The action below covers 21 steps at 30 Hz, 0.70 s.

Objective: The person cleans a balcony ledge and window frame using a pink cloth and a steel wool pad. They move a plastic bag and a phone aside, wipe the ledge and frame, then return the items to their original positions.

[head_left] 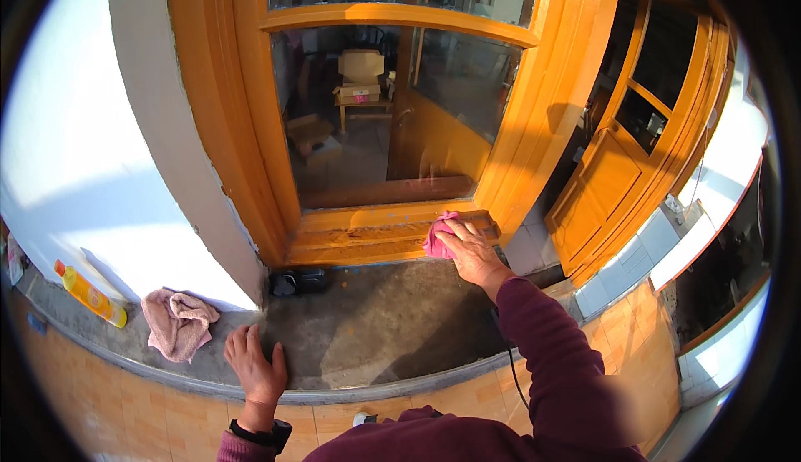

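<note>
My right hand (pixel 472 250) presses a magenta cloth (pixel 440 234) onto the orange wooden window sill (pixel 359 237), near its right end. The fingers are bent over the cloth, which bunches out to their left. My left hand (pixel 254 363) rests on the grey stone ledge (pixel 350 328), fingers stretched out, holding nothing. Left of it lies a crumpled pinkish towel (pixel 178 323). Farther left, a yellow bottle with a red cap (pixel 90 294) lies tilted on the ledge.
The window glass (pixel 350 111) shows a room with an open cardboard box (pixel 360 70). At the ledge's back stands a small black object (pixel 297 282). An orange door (pixel 617 170) stands to the right. Below the ledge is a tiled floor (pixel 158 403).
</note>
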### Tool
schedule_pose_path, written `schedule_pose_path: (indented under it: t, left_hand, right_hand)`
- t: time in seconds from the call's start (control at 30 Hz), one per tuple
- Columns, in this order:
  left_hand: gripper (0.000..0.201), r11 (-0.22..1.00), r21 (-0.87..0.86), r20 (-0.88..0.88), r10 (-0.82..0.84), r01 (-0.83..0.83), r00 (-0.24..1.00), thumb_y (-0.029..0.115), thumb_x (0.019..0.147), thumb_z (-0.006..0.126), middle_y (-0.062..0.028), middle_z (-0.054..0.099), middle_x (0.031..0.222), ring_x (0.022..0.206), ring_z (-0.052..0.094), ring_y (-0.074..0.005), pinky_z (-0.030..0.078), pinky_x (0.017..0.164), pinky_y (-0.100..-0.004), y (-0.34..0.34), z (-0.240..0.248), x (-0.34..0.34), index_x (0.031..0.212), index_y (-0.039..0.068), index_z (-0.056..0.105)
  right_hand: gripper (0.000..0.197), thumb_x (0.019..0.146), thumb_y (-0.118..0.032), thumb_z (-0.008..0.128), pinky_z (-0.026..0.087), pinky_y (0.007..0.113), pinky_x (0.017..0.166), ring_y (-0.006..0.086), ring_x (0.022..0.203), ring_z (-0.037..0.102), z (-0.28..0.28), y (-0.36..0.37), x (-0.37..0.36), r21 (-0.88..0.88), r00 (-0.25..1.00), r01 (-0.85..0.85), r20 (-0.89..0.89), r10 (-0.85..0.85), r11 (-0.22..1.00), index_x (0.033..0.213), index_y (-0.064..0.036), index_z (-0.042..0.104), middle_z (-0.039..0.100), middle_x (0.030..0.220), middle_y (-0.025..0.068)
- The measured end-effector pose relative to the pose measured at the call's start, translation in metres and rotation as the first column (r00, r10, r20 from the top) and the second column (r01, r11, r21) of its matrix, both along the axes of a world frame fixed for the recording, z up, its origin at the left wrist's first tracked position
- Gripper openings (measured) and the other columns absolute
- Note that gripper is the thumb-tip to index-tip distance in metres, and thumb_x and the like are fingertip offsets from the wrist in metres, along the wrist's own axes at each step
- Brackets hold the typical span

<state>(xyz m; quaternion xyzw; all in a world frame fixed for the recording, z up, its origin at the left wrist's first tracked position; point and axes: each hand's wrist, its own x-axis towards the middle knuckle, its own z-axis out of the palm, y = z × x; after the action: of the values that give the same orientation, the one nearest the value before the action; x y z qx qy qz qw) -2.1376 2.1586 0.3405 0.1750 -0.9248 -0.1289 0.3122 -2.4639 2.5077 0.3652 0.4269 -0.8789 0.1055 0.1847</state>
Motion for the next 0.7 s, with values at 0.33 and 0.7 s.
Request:
schedule_pose_path:
  t: [0.33, 0.7]
  left_hand:
    - [0.043, 0.997, 0.009, -0.133, 0.08, -0.079, 0.988, 0.009, 0.079, 0.07, -0.0173, 0.057, 0.123, 0.12, 0.049, -0.0403, 0.034, 0.105, -0.0508, 0.0, -0.006, 0.005, 0.12, 0.002, 0.059]
    - [0.04, 0.993, -0.009, -0.174, 0.113, -0.116, 0.978, 0.006, 0.075, 0.073, -0.0145, 0.059, 0.116, 0.115, 0.053, -0.0379, 0.039, 0.1, -0.0481, 0.005, -0.003, 0.004, 0.113, 0.002, 0.062]
  right_hand:
    - [0.052, 0.08, 0.005, 0.067, 0.042, 0.044, 0.11, 0.04, 0.13, 0.051, -0.013, 0.119, 0.053, -0.117, 0.964, -0.005, 0.262, 0.036, 0.993, 0.131, -0.0033, 0.06, 0.053, 0.14, 0.0205]
    - [0.087, 0.067, -0.009, 0.076, 0.037, 0.055, 0.109, 0.0493, 0.127, 0.049, -0.004, 0.13, 0.182, -0.086, 0.857, -0.195, 0.469, 0.212, 0.977, 0.144, 0.0092, 0.04, 0.049, 0.14, 0.0321]
